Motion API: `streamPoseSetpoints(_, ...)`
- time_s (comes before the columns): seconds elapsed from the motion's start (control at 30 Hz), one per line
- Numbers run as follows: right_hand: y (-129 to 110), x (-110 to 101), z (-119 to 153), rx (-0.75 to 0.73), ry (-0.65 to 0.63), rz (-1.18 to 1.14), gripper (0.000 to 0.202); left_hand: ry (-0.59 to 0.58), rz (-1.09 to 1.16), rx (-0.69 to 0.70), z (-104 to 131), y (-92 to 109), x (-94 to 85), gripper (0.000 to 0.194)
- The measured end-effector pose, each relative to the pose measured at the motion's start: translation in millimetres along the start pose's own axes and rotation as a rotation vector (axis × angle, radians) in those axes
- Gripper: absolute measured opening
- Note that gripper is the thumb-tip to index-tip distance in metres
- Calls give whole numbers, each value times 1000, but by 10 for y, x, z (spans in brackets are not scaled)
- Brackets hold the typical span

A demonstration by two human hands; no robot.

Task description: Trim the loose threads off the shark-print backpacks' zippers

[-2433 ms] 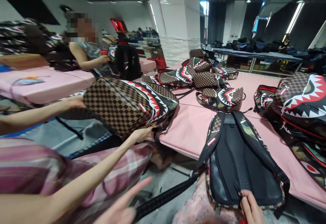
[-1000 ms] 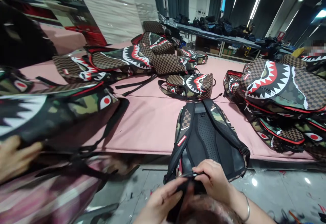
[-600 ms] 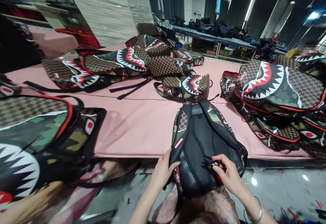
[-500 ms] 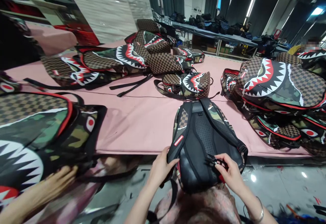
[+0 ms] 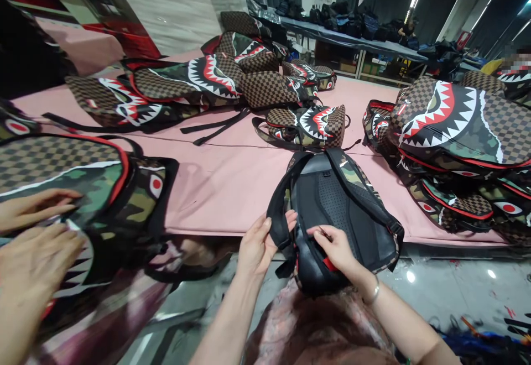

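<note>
A black-backed backpack (image 5: 338,215) lies with its straps up at the table's front edge. My left hand (image 5: 259,243) is at its left side, fingers curled round the lower part of the left shoulder strap (image 5: 280,218). Over the lower back panel, my right hand (image 5: 335,248) is closed in a pinch; the dark thing between its fingertips is too small to name. Something red (image 5: 329,264) shows just under that hand. The right shoulder strap (image 5: 360,202) rests on the panel, untouched.
On the pink table (image 5: 207,188) several checkered shark-mouth backpacks (image 5: 213,80) lie across the back, with a stack (image 5: 452,116) at right. At left, another person's hands (image 5: 45,243) rest on a large backpack (image 5: 62,166).
My left hand has turned and raised the left strap off the panel. My right hand has moved left across the panel. The other person now has two hands on the large backpack.
</note>
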State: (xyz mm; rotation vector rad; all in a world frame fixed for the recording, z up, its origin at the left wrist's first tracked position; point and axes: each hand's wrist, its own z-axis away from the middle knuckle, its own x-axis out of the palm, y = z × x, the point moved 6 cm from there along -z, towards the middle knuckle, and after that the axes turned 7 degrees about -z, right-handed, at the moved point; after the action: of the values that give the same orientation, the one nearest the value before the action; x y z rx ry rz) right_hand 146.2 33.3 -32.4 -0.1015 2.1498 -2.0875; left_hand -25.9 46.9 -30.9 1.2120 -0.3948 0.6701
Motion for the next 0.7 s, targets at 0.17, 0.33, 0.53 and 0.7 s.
streamPoseSetpoints(0.17,323,408,13,136,-177,217,22,140,183,-18,-128,97,-87,33)
streamPoseSetpoints(0.33,452,560,367,-7,-206,311,16,229,440,-160,-233,87,-136,46)
streamPoseSetpoints(0.53,15,308,142,-327,17,377,25,216,495,-268,-233,-16,-76,48)
streamPoseSetpoints(0.7,-20,457,-113,-512,-227,628,32,211,372,-277,-216,-9,-85,47)
